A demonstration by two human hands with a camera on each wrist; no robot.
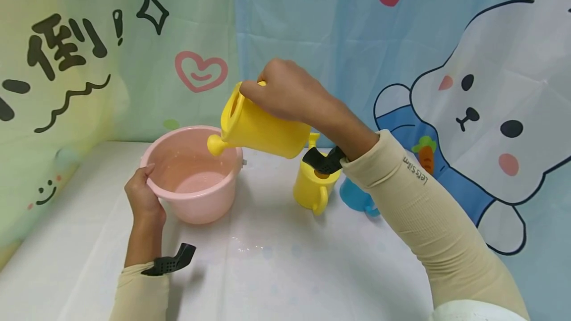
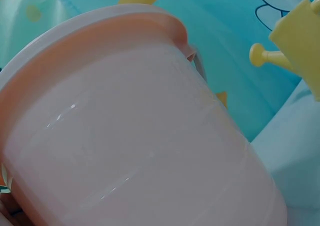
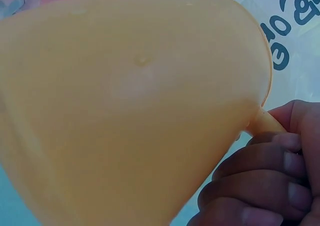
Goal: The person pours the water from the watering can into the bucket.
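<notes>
My left hand [image 1: 144,197] grips the near left rim of a pink bucket [image 1: 200,209] that stands on the white surface. Over the bucket's right side, a yellow watering can [image 1: 269,135] hangs tipped, its round spout head pointing down and left above the opening. My right hand [image 1: 290,88] holds that can from above by its handle; in the right wrist view the curled fingers [image 3: 255,171] wrap the handle beside the can's broad body [image 3: 125,95]. The bucket's wall [image 2: 135,116] fills most of the left wrist view, where the left hand is mostly hidden.
A second yellow watering can [image 1: 308,189] stands right of the bucket, partly behind the right wrist. Beside it, a blue vessel with a handle [image 1: 355,197] is partly covered by the right forearm. Water drops [image 1: 247,248] dot the white tabletop [image 1: 267,286]. A printed cloth [image 1: 303,28] hangs behind.
</notes>
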